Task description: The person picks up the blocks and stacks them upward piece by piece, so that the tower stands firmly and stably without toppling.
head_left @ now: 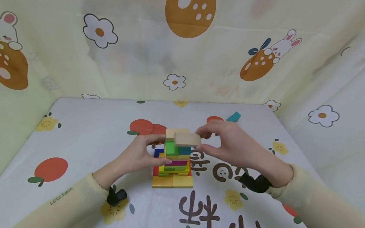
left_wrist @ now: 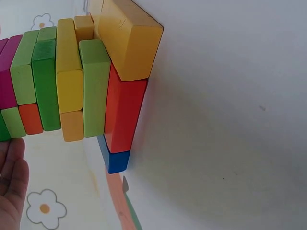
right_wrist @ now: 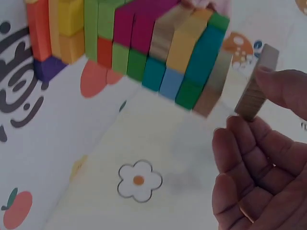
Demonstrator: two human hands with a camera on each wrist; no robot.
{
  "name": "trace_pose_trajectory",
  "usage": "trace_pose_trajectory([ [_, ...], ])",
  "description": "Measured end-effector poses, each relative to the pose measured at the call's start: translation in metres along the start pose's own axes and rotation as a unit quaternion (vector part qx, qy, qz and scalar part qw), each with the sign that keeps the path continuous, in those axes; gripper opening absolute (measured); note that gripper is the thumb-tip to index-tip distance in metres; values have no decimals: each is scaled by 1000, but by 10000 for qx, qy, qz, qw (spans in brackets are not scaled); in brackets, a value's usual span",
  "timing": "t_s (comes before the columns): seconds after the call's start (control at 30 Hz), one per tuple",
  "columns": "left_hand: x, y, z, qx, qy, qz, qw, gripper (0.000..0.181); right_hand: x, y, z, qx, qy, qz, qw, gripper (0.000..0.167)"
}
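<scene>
A stacked tower of coloured wooden blocks point(head_left: 180, 163) stands on the table, with yellow blocks at its front base and a plain wooden block point(head_left: 176, 131) on top. My left hand point(head_left: 144, 151) holds the tower's left side, thumb at the front and fingers towards the back. Between thumb and fingertips, my right hand point(head_left: 228, 141) pinches another plain wooden block point(head_left: 187, 139) near the top. The right wrist view shows a gap between this held block point(right_wrist: 254, 91) and the tower's top layer point(right_wrist: 215, 91). Part of the top layer is hidden in the head view.
A patterned cloth point(head_left: 85, 142) with printed fruit, flowers and lettering covers the table. Behind it hangs a printed curtain point(head_left: 137, 63), with more fabric at both sides. Black wrist straps point(head_left: 117, 197) show at both sleeves.
</scene>
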State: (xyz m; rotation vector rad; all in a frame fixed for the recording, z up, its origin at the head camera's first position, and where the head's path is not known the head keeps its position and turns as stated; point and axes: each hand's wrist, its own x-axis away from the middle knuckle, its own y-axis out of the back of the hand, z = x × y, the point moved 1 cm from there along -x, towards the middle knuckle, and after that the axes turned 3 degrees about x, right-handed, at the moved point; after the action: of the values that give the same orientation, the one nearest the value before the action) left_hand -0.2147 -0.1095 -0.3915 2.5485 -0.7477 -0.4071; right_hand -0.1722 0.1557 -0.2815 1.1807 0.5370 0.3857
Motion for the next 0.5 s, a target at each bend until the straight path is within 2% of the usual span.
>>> trace_pose_trajectory([
  [0.17, 0, 0, 0, 88, -46, 26, 9999, 59, 1, -8, 15, 38, -217, 421, 9989, 31],
  [0.5, 0, 1, -1, 105, -103, 45, 9999, 58, -2, -14, 19, 157, -161, 331, 9992, 33],
])
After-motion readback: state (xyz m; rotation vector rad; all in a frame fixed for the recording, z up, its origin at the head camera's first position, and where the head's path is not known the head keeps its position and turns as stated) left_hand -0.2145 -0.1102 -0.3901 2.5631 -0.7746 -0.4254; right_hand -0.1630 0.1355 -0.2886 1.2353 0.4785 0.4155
